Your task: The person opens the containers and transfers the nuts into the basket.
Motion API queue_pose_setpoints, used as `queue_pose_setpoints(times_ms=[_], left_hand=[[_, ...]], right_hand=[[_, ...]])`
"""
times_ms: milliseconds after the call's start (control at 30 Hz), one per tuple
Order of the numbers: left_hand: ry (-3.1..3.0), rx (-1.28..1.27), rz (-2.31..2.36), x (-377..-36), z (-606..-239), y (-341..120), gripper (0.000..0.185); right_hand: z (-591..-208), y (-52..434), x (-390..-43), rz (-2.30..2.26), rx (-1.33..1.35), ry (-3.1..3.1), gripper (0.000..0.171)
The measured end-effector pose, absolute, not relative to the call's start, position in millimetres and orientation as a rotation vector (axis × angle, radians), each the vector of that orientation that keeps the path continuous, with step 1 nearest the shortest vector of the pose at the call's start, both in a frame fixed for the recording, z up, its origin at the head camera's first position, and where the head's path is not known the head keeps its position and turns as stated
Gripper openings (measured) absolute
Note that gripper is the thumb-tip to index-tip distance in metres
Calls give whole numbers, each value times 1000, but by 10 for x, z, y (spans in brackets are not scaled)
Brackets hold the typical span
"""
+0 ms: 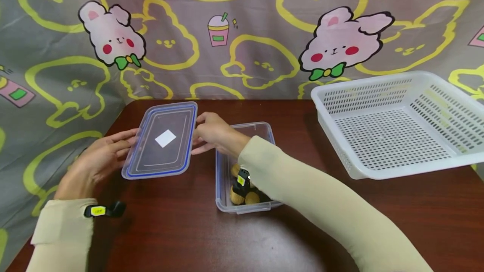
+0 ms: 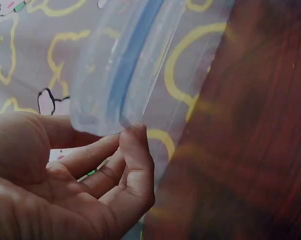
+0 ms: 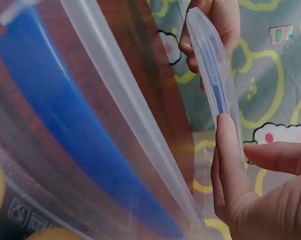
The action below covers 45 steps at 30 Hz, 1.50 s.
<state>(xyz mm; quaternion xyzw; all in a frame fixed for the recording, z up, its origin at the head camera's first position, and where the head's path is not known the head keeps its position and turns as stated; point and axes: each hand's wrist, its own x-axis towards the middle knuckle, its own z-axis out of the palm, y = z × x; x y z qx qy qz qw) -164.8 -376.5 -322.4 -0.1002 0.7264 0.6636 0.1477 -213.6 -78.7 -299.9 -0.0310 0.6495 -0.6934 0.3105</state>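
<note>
A clear lid [image 1: 159, 156] with a blue seal and a white square label hangs tilted above the table's left part. My left hand [image 1: 103, 154] pinches its left edge, seen close up as fingers [image 2: 135, 165] against the rim in the left wrist view. At the opposite edge, my right hand [image 1: 215, 133] holds the lid between thumb and fingers, as the right wrist view shows [image 3: 260, 185]. Below the right forearm stands a clear plastic container [image 1: 223, 196] without its lid on. Several brownish round things [image 1: 252, 198] lie in it, partly hidden by the wrist camera.
A white slotted plastic basket [image 1: 351, 163] stands at the right on the dark red-brown table [image 1: 170, 230]. A curtain [image 1: 257, 20] printed with rabbits and yellow outlines hangs behind the table and along its left side.
</note>
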Motion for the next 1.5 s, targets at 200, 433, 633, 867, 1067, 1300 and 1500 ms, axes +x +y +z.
queue_pose_setpoints(times_ms=[200,433,633,867,1067,1300,1500], left_hand=[[2169,-322,1791,-1747,-3314,-3842,58],[2059,-309,1895,-1810,-3354,-3928,27],[2190,-355,1763,-1853,-3392,-3947,55],[2369,-302,1505,-1897,-3449,-3890,65],[2391,-310,1461,-1919,-3467,-3813,65],[2415,-287,1477,-1928,-3510,-3816,64],[2441,-289,1453,-1939,-3571,-3823,65]], right_hand=[[-3041,-888,-2207,-1821,-68,1682,68],[-3076,-989,-2237,-1782,-73,1655,56],[-3117,-1075,-2221,-1784,-23,1648,49],[-3171,-1112,-2224,-1779,28,1661,64],[-3200,-1092,-2246,-1776,69,1657,63],[-3235,-1090,-2256,-1745,70,1639,65],[-3264,-1097,-2260,-1720,59,1621,68]])
